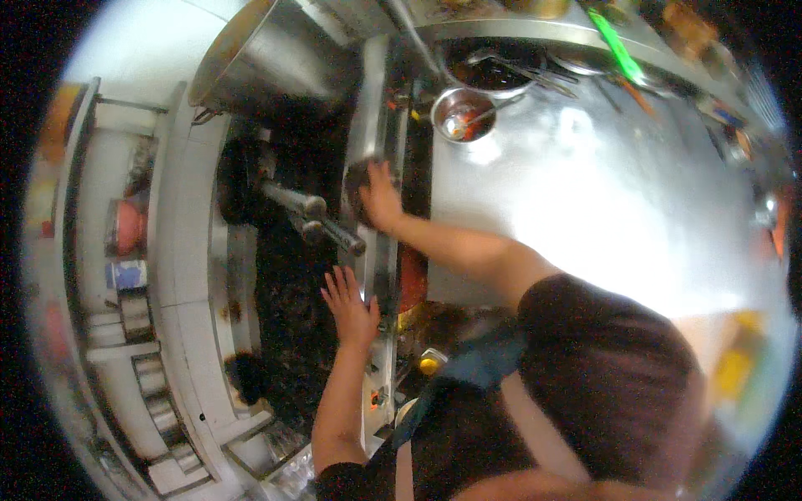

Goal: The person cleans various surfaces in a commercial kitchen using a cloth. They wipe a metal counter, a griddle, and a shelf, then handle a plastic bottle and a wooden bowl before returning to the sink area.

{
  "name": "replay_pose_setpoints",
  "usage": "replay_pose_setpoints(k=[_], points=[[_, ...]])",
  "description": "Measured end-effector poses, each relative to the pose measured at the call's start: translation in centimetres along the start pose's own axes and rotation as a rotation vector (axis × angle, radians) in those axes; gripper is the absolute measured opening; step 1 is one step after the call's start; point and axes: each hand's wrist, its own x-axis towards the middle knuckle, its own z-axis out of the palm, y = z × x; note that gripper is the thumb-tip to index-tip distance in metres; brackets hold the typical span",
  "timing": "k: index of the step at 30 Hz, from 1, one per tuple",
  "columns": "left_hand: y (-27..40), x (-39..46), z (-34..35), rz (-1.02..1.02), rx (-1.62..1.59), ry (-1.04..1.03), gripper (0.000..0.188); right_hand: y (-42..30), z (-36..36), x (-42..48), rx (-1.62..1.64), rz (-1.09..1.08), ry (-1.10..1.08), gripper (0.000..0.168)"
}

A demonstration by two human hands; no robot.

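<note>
My right hand (380,199) lies over a dark pad or cloth (361,188), pressing it on the steel ledge (371,119) along the stove. What the pad is made of does not show. My left hand (351,315) holds nothing; its fingers are spread above the ledge's near part. Close beyond its fingertips, metal handles (341,237) stick out from the dark cooktop area (294,300). To the right of the ledge stands a small steel pot (464,115) with reddish contents and a utensil in it.
A large steel pot (269,62) stands at the far left. A steel worktop (476,188) shines brightly at right; a pan with utensils (495,72) and a green-handled tool (617,47) lie along its far side. Wall shelves (131,313) hold a red bowl (130,227).
</note>
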Motion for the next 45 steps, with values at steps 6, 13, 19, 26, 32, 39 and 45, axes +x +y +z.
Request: replay_pose_setpoints(k=[6, 13, 19, 26, 32, 39, 45], points=[[3.3, 0.8, -1.2, -0.032, 0.044, -0.067, 0.088, -0.6, -0.5, -12.9, 0.055, -0.003, -0.258, 0.057], [14.0, 0.2, 0.9, 0.292, -0.200, -0.040, 0.076, 7.1, -14.0, -13.7, 0.504, 0.327, -0.246, 0.050], [20.9, 0.6, 0.5, 0.501, -0.595, 0.130, 0.067, 6.3, -33.7, -20.3, -0.184, 0.065, 0.103, 0.046], [28.5, 8.7, -5.4, 0.396, -0.738, 0.194, 0.076, 15.5, -46.9, -26.3, -0.936, 0.357, 0.097, 0.070], [30.4, 17.4, -12.0, 0.371, -0.848, 0.407, 0.080, 15.6, -46.0, -25.5, -1.049, 0.245, 0.104, 0.082], [29.7, 29.5, -19.6, 0.268, -0.953, 0.522, 0.090, 17.8, -44.1, -25.6, -1.073, 0.006, -0.170, 0.085], [30.8, 39.9, -22.2, 0.250, -0.718, 0.687, 0.099, 17.7, -43.4, -25.8, -1.068, -0.030, -0.283, 0.081]])
